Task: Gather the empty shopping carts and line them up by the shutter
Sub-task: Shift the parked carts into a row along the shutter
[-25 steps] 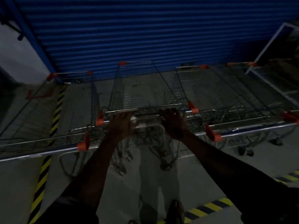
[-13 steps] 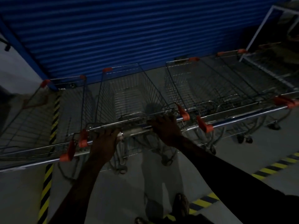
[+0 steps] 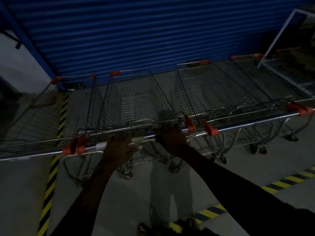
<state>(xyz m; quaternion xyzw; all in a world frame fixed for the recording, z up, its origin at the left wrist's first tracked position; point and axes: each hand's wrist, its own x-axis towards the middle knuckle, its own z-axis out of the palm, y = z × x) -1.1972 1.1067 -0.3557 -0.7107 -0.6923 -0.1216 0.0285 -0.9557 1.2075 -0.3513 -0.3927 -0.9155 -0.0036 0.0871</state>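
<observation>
The single head-worn view looks forward and down, close over the cart handle point(image 3: 119, 142), facing the shutter point(image 3: 144, 34).

Four empty wire shopping carts stand upright side by side on the floor, baskets pointing at a closed blue ribbed shutter point(image 3: 153, 31). The left cart point(image 3: 34, 126), middle cart point(image 3: 139, 103) and right cart point(image 3: 192, 86) show chrome handles with orange end caps, nearly in one line. The far-right cart point(image 3: 258, 55) is dim.
</observation>
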